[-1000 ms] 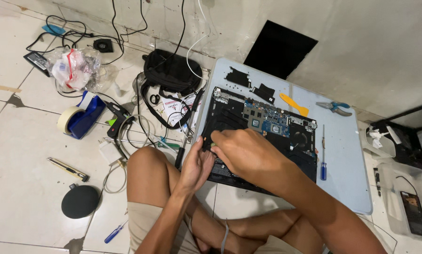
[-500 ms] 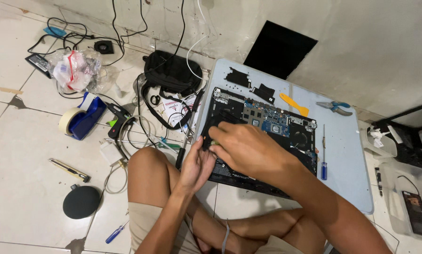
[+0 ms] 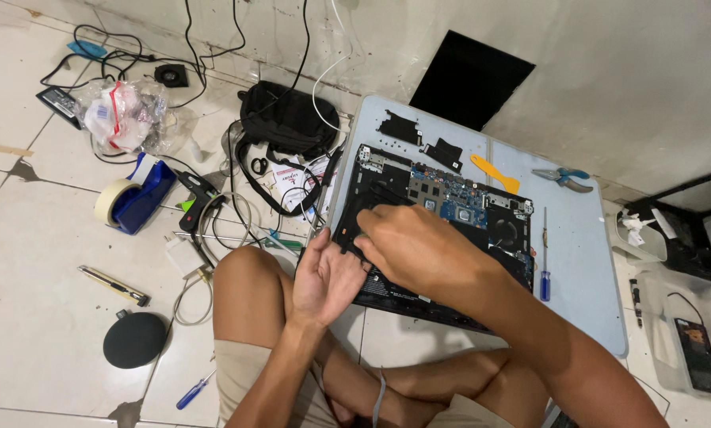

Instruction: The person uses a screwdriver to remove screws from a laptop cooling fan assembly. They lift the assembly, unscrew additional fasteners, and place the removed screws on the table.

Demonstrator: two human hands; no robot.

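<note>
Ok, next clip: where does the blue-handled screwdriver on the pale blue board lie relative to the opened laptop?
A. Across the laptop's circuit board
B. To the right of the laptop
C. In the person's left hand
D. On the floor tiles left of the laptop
B: the blue-handled screwdriver lies on the pale blue board, just past the right edge of the opened laptop.

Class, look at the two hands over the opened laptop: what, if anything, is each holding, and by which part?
Both the left hand and right hand rest at the laptop front-left corner; any grip is hidden.
</note>
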